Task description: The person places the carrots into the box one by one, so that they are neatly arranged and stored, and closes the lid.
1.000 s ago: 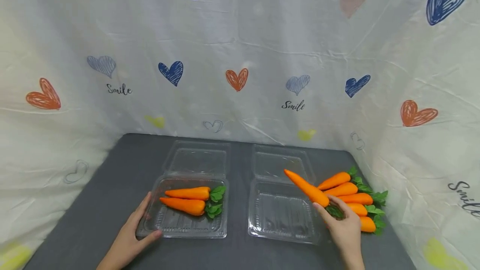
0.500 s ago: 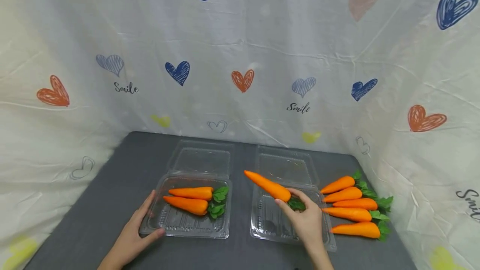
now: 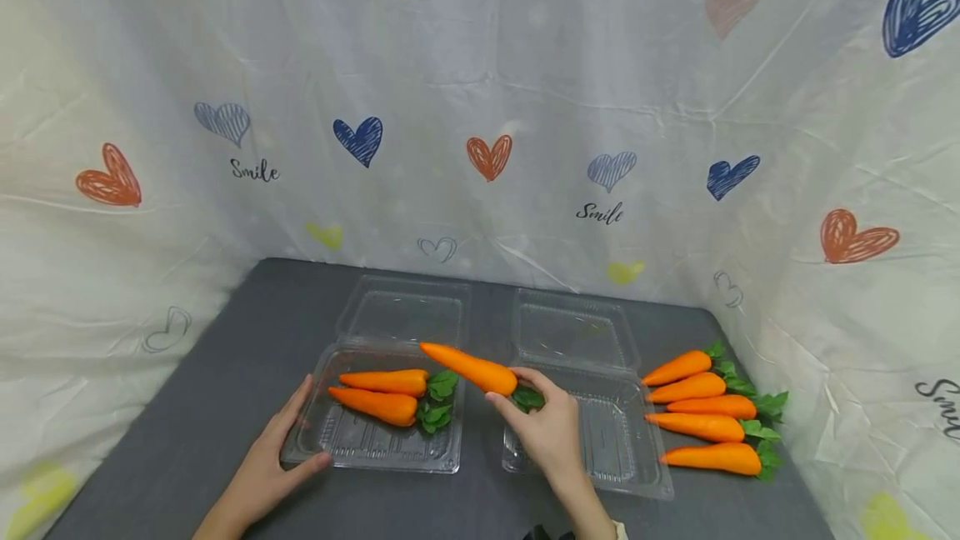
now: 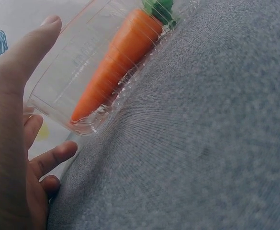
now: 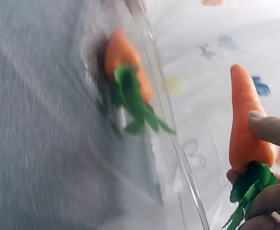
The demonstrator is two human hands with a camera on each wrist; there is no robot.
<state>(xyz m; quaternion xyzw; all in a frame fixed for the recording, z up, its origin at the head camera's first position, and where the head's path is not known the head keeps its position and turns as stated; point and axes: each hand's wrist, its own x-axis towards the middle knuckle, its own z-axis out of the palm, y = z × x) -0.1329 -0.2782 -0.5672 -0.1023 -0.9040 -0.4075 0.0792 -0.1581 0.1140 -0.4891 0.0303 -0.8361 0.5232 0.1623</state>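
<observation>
Between the thumb and fingers of my right hand a carrot is pinched near its leafy end, its tip pointing left. It hangs above the gap between two clear plastic boxes, its tip over the left box. In the right wrist view the same carrot stands tip up against the thumb. Two carrots lie side by side in the left clear box, leaves to the right. My left hand rests at that box's left edge, fingers spread and thumb along the front corner.
The right clear box stands with its lid folded back and nothing inside. Several more carrots lie in a column to its right, leaves outward. A curtain with printed hearts hangs behind the grey table.
My right hand has carried the carrot leftward from beside the carrot row, across the right box, to the edge of the left box. The left hand stays at its box.
</observation>
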